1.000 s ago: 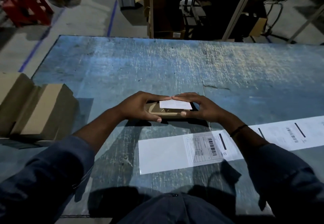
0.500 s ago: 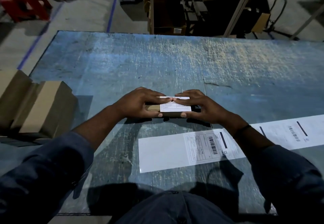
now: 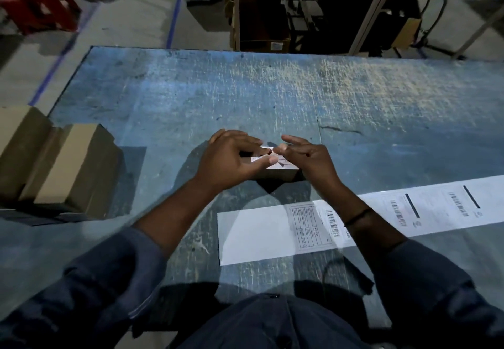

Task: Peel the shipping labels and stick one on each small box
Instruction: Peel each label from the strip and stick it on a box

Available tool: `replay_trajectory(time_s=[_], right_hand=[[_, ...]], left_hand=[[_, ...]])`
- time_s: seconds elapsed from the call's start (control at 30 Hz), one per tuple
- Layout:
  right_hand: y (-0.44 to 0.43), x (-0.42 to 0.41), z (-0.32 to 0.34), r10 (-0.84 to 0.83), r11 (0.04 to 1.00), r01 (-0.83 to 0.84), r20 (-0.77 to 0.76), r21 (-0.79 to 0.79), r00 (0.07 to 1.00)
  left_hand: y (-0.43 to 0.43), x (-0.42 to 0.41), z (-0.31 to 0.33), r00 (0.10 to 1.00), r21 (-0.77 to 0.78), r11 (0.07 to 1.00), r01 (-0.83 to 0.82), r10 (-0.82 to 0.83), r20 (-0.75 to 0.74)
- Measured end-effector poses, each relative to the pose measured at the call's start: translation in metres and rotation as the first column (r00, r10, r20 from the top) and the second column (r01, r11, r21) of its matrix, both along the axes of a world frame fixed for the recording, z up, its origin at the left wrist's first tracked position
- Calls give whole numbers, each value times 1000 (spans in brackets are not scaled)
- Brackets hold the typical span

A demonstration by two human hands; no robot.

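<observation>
A small brown box (image 3: 275, 177) sits on the blue table (image 3: 245, 97) in front of me. A white shipping label (image 3: 287, 163) lies on its top face. My left hand (image 3: 229, 157) hovers over the box's left end, with thumb and fingertips touching the label. My right hand (image 3: 311, 157) is at the right end, its fingers spread and loosely raised, the thumb near the label's far edge. Closer to me lies the long white backing strip (image 3: 259, 236), blank at its left end, with printed labels (image 3: 313, 226) further right.
Two larger cardboard boxes (image 3: 71, 168) stand at the table's left edge. The strip runs off to the right (image 3: 436, 206) under my right forearm. Beyond the table are the floor, a red crate (image 3: 35, 2) and shelving (image 3: 272, 13).
Both hands gripped the box's ends while the label went down. Now they have loosened and risen over the top, and the fingers of the right hand have spread. The camera moved closer.
</observation>
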State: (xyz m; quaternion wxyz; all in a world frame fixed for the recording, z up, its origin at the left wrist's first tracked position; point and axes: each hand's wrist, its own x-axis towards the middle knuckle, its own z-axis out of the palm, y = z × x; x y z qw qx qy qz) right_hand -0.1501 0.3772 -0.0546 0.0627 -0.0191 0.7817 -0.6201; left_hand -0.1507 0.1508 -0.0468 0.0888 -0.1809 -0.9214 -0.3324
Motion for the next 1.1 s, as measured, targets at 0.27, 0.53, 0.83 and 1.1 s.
replay_trajectory(time_s=[0.27, 0.53, 0.83, 1.1], right_hand=[[0, 5, -6, 6, 999, -4, -67, 37, 998], [14, 13, -11, 180, 960, -110, -267, 256, 947], [30, 12, -8, 383, 895, -292, -243, 339, 891], [48, 10, -11, 418, 901, -407, 53, -153, 907]], left_hand=[[12, -2, -2, 999, 46, 998, -34, 33, 18], [3, 5, 2, 997, -11, 997, 75, -75, -21], [-8, -1, 6, 979, -14, 984, 175, -173, 104], [-32, -16, 16, 846, -24, 891, 454, -423, 326]])
